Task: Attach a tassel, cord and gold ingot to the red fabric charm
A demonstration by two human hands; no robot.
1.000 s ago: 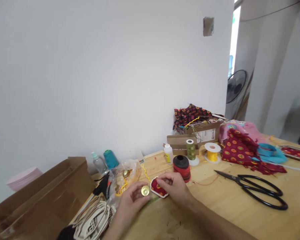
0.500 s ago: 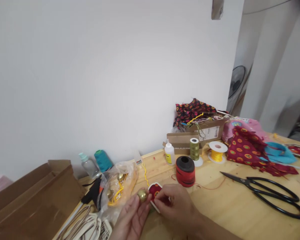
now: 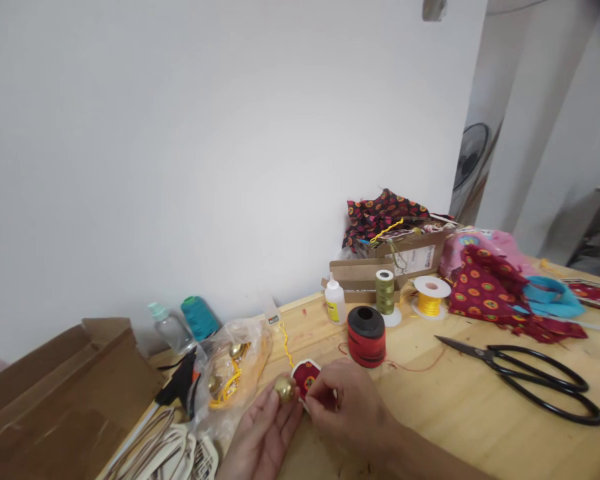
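My left hand [image 3: 265,430] holds a round gold bell [image 3: 285,389] between thumb and fingers, low in the middle of the view. Close on its right, my right hand [image 3: 347,403] is closed in a pinch at the lower edge of a small dark red patterned piece [image 3: 306,377] with a white border. What the pinch holds is too small to make out. A twisted yellow cord [image 3: 286,343] runs up from the top of that piece. Part of the piece is hidden behind my right fingers.
Black scissors [image 3: 510,367] lie right. Behind my hands stand a red thread spool [image 3: 367,337], a glue bottle [image 3: 335,303], green and yellow spools and boxes with patterned cloth. To the left are a plastic bag [image 3: 250,347], white-bordered pieces and a cardboard box [image 3: 70,393].
The view has shifted slightly, so the table items sit a little further left and higher. Both hands keep nearly the same pose, still on the bell and beside the red piece.
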